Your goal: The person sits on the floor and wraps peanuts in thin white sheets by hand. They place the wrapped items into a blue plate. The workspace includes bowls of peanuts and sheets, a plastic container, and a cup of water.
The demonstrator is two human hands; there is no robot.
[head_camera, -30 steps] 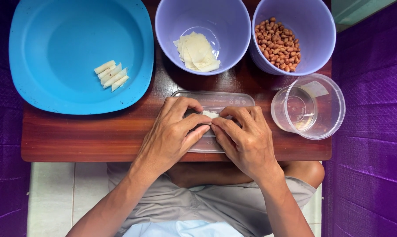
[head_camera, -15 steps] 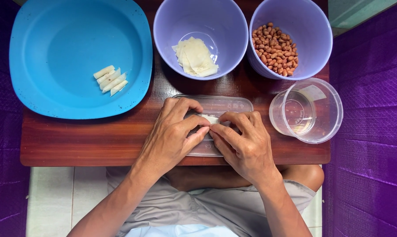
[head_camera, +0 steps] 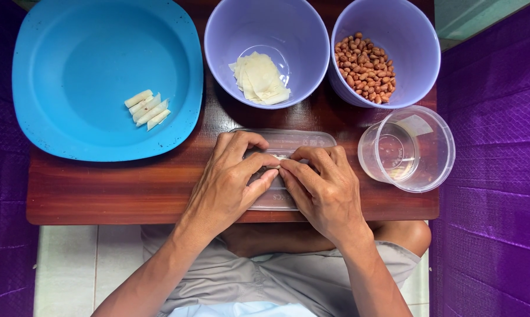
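My left hand and my right hand meet over a clear plastic lid lying flat on the wooden table. Between their fingertips they pinch a small pale wrapper piece, mostly hidden by the fingers. Behind the lid, a lilac bowl holds a stack of thin pale wrapper sheets. A second lilac bowl to its right holds peanuts. Several small finished rolls lie side by side on a big blue plate at the left.
A clear round tub with a little liquid stands at the table's right edge. Purple cloth flanks the table on both sides. My knees and grey shorts sit below the table's front edge, over pale floor tiles.
Both hands stay over the lid, fingers shifting slightly on the small wrapper. The view has drifted a little; nothing else has moved.
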